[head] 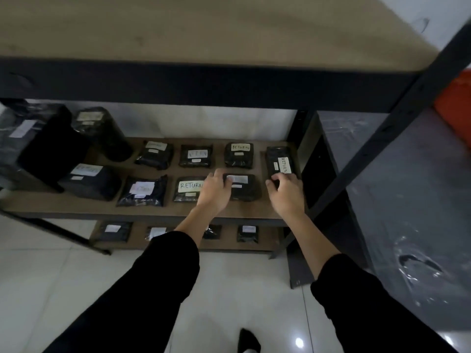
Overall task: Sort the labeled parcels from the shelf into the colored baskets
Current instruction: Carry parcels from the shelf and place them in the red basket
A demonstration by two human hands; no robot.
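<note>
Several black wrapped parcels with paper labels lie in two rows on the middle shelf board (76,203). My left hand (216,191) grips the left edge of a front-row parcel (246,189) whose label is blurred. My right hand (286,193) pinches the near end of a long parcel (278,159) labelled RETURN at the shelf's right end. Another RETURN parcel (187,188) lies just left of my left hand, and a third one (239,154) sits in the back row.
Bigger wrapped parcels (46,146) stand at the shelf's left. A lower shelf (267,240) holds several small parcels. The dark rack post (397,118) slants past my right hand, with an orange basket (456,108) behind it. A grey cabinet (407,200) stands to the right.
</note>
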